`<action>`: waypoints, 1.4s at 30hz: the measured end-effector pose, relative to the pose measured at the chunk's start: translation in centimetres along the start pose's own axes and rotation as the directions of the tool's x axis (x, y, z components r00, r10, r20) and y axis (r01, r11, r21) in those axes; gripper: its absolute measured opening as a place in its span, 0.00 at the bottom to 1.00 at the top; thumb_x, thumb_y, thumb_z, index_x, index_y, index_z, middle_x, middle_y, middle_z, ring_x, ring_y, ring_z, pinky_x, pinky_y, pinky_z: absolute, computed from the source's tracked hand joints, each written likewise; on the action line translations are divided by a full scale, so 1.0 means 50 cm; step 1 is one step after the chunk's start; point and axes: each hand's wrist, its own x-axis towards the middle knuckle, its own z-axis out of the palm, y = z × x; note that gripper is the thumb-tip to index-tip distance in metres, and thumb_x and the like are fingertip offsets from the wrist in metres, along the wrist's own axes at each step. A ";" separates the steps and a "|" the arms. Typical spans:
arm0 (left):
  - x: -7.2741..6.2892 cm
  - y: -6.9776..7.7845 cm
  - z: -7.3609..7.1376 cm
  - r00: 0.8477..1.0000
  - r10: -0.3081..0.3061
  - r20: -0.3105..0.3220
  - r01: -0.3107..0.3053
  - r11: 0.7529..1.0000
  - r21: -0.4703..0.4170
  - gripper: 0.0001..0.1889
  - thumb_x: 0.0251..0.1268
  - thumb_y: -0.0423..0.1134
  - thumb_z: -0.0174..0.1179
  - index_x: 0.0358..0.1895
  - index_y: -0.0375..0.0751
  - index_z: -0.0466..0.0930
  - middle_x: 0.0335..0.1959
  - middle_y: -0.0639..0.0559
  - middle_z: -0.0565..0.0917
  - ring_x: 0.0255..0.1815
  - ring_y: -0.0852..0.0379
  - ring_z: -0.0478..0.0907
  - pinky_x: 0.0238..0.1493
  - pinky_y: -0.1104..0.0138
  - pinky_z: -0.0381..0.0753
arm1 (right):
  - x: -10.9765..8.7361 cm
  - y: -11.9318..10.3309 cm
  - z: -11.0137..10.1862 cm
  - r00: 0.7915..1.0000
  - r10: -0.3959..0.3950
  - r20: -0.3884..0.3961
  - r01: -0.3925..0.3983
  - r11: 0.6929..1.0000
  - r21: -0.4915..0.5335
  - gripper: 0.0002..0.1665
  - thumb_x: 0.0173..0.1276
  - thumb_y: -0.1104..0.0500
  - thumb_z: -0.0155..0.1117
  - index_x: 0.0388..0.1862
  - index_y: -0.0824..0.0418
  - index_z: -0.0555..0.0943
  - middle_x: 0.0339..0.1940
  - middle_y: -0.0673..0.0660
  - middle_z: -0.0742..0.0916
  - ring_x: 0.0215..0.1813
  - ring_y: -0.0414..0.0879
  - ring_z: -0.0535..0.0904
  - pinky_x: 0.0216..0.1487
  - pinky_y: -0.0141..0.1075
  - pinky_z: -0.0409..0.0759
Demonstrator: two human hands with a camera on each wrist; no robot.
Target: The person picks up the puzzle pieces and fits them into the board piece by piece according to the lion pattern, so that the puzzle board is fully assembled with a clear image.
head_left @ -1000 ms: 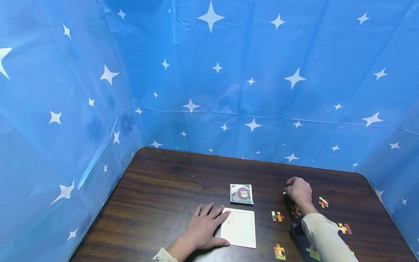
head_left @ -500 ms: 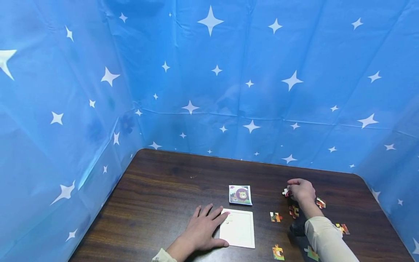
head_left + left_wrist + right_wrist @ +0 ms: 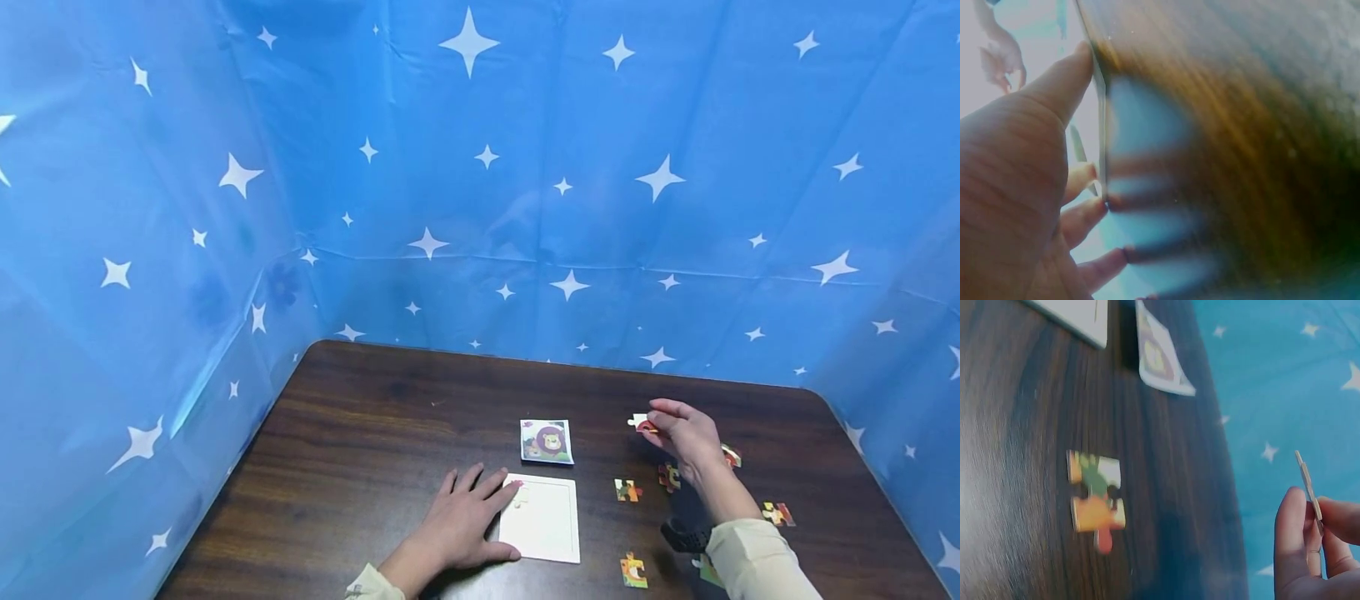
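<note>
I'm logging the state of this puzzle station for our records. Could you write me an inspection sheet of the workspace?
Surface: dark wood-grain table, with a small pale mark toward the far side.
Job's things: white tray with a pale piece in its far left corner; lion picture card beyond it; at least six loose pieces to the right, one partly hidden by the sleeve.
Clutter: nothing seen.
Grips: left grip spread, thumb and index finger at the tray's left edge; right grip pinches a puzzle piece.
Cables: nothing seen.
Surroundings: blue backdrop with white stars.
</note>
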 end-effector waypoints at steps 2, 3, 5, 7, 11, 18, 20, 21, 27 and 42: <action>0.001 0.000 -0.005 1.000 -0.007 0.014 0.007 1.000 0.001 0.49 0.56 0.79 0.56 0.79 0.63 0.59 0.79 0.55 0.66 0.78 0.40 0.63 0.72 0.38 0.63 | -0.009 -0.007 0.007 0.999 0.001 0.032 -0.003 0.998 0.064 0.09 0.74 0.68 0.60 0.46 0.56 0.82 0.37 0.48 0.82 0.37 0.37 0.86 0.48 0.33 0.87; 0.002 0.001 -0.007 1.000 -0.008 0.018 0.008 1.000 0.002 0.49 0.56 0.79 0.56 0.79 0.63 0.59 0.79 0.55 0.66 0.78 0.40 0.63 0.72 0.38 0.63 | -0.014 -0.009 0.011 0.999 0.003 0.044 -0.007 0.996 0.087 0.10 0.74 0.68 0.60 0.44 0.54 0.82 0.37 0.48 0.82 0.38 0.37 0.86 0.48 0.33 0.87; 0.001 0.001 -0.010 1.000 -0.010 0.025 0.010 1.000 -0.001 0.49 0.56 0.78 0.56 0.79 0.63 0.59 0.79 0.55 0.66 0.78 0.40 0.63 0.72 0.38 0.63 | -0.023 -0.012 0.020 0.998 0.011 0.064 -0.019 0.993 0.117 0.11 0.74 0.68 0.59 0.42 0.52 0.82 0.38 0.48 0.82 0.38 0.37 0.87 0.47 0.32 0.87; 0.000 0.003 -0.014 1.000 -0.010 0.025 0.010 1.000 -0.002 0.49 0.55 0.78 0.57 0.79 0.63 0.60 0.79 0.55 0.66 0.78 0.40 0.63 0.72 0.38 0.64 | -0.032 -0.013 0.030 0.997 0.016 0.079 -0.027 0.990 0.138 0.12 0.75 0.69 0.58 0.42 0.52 0.82 0.38 0.48 0.82 0.38 0.37 0.87 0.47 0.32 0.87; -0.002 0.004 -0.015 1.000 -0.011 0.025 0.012 1.000 -0.007 0.49 0.55 0.78 0.58 0.79 0.62 0.60 0.78 0.54 0.67 0.78 0.40 0.63 0.72 0.38 0.64 | -0.045 -0.007 0.049 0.993 0.024 0.113 -0.041 0.987 0.156 0.12 0.76 0.69 0.56 0.44 0.54 0.81 0.38 0.49 0.81 0.38 0.39 0.87 0.48 0.32 0.87; 0.000 0.002 -0.016 0.999 -0.018 0.048 0.019 1.000 -0.012 0.49 0.55 0.78 0.57 0.79 0.63 0.59 0.79 0.55 0.66 0.78 0.40 0.63 0.71 0.38 0.64 | -0.066 0.019 0.081 0.990 0.046 0.137 -0.065 0.988 0.141 0.10 0.76 0.69 0.56 0.50 0.59 0.79 0.40 0.52 0.82 0.40 0.41 0.87 0.49 0.33 0.86; -0.001 0.002 -0.015 0.999 -0.014 0.040 0.014 1.000 -0.012 0.49 0.55 0.78 0.58 0.79 0.62 0.60 0.78 0.54 0.67 0.78 0.40 0.63 0.71 0.38 0.65 | -0.071 0.031 0.090 0.989 0.051 0.137 -0.069 0.989 0.131 0.11 0.75 0.69 0.56 0.52 0.61 0.79 0.41 0.53 0.82 0.41 0.41 0.87 0.49 0.33 0.86; -0.001 0.002 -0.015 0.999 -0.012 0.037 0.012 1.000 -0.012 0.49 0.55 0.78 0.58 0.79 0.62 0.60 0.78 0.54 0.67 0.78 0.40 0.63 0.71 0.38 0.65 | -0.073 0.037 0.095 0.990 0.058 0.129 -0.074 0.990 0.121 0.11 0.75 0.70 0.56 0.52 0.61 0.78 0.42 0.53 0.81 0.41 0.41 0.87 0.49 0.32 0.86; 0.000 0.000 -0.013 1.000 -0.010 0.028 0.010 1.000 -0.004 0.49 0.55 0.78 0.58 0.79 0.62 0.60 0.78 0.53 0.68 0.77 0.39 0.64 0.70 0.37 0.65 | -0.080 0.071 0.130 0.989 0.094 0.113 -0.103 0.991 0.084 0.15 0.73 0.71 0.57 0.57 0.69 0.76 0.42 0.55 0.81 0.40 0.42 0.86 0.47 0.34 0.87; 0.003 0.007 -0.012 1.000 -0.018 0.019 0.018 1.000 0.003 0.49 0.54 0.78 0.58 0.78 0.61 0.63 0.77 0.54 0.69 0.77 0.40 0.65 0.70 0.38 0.66 | -0.106 0.124 0.210 0.983 0.127 0.132 -0.120 0.991 -0.058 0.16 0.70 0.73 0.58 0.56 0.74 0.76 0.39 0.59 0.82 0.36 0.42 0.84 0.40 0.35 0.88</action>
